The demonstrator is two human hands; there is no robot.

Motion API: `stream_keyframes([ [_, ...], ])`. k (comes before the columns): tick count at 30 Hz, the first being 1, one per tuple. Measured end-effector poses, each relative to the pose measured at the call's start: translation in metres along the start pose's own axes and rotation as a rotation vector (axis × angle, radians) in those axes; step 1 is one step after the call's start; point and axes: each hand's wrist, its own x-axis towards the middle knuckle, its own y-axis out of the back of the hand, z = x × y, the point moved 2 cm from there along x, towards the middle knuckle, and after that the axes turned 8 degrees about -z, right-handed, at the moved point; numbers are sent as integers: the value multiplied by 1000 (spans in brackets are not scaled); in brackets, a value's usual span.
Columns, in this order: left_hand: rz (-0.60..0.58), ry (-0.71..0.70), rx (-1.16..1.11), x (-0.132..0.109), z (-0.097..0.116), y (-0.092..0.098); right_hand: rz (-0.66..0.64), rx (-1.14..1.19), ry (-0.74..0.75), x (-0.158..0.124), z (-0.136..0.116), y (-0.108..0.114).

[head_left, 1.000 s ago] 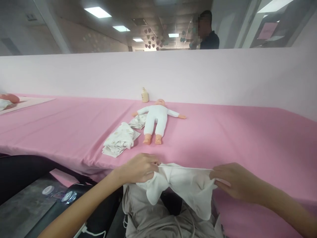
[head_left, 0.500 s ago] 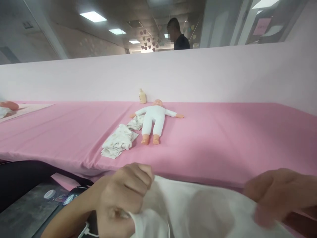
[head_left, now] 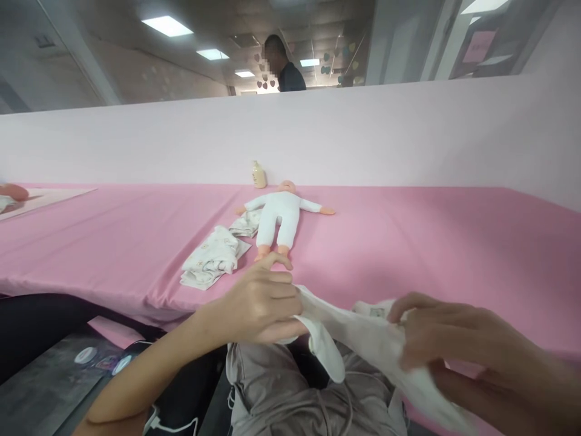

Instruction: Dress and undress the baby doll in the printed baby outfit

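A white cloth [head_left: 358, 330] stretches between my two hands above my lap, and part of it hangs down in a loop. My left hand [head_left: 261, 303] is closed round its left end, near the doll's feet. Fingers of my right hand [head_left: 458, 339] grip the right part, slightly blurred. On the pink table cover [head_left: 408, 242] a doll in a white suit [head_left: 280, 215] lies on its back with arms spread. Folded patterned clothes [head_left: 213, 257] lie to the left of its legs, with a smaller patterned piece [head_left: 246, 224] beside its body.
Behind the doll's head a pale yellow bottle [head_left: 258, 175] stands against the white partition [head_left: 363, 133]. Part of another doll [head_left: 14, 192] shows at the far left. Plastic bottles [head_left: 106, 362] are low at the left. A person [head_left: 290, 75] is beyond the glass.
Both hands have moved up, and the right one inward. The cloth, earlier spread wide over my lap, is now raised and narrower, uncovering my trousers. The person behind the glass has shifted left.
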Motion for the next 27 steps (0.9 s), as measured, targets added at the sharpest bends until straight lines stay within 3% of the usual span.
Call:
stream_keyframes([
  [4, 70, 134, -53, 5, 10, 4, 34, -100, 51, 19, -9, -19],
  [7, -7, 284, 68, 7, 16, 0, 86, -268, 53, 21, -8, -28],
  [10, -145, 317, 186, 8, 21, -10, -6, -330, 110, 14, -7, -39],
  [14, -157, 313, 40, 8, 20, -22, -111, -319, 36, 11, -2, -51],
  [19, -37, 449, -189, 6, 13, -41, 138, -372, -24, 20, 4, -75],
  [23, -135, 743, -794, 3, 27, -83, 462, -409, -215, 13, -12, -120],
  [27, 171, 1030, -1324, -6, 64, -122, 679, -385, -386, -4, -36, -160],
])
